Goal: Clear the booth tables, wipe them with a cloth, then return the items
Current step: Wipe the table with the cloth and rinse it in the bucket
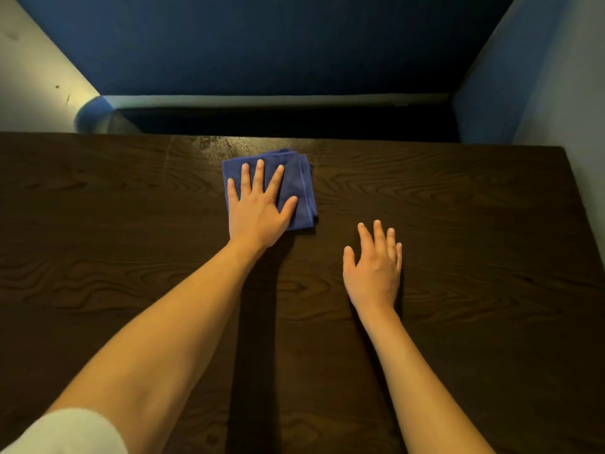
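The left hand (258,208) lies flat on the folded blue cloth (294,188), fingers (260,173) straight and spread apart. The cloth sits on the dark wood counter (474,224), near its far edge, in the upper middle of the frame. The right hand (373,270) lies lower right, fingers straight and close together.

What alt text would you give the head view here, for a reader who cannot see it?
A person's left hand presses flat on a folded blue cloth near the far edge of a dark wood-grain table. The right hand rests open on the table beside it. A blue booth wall stands beyond.
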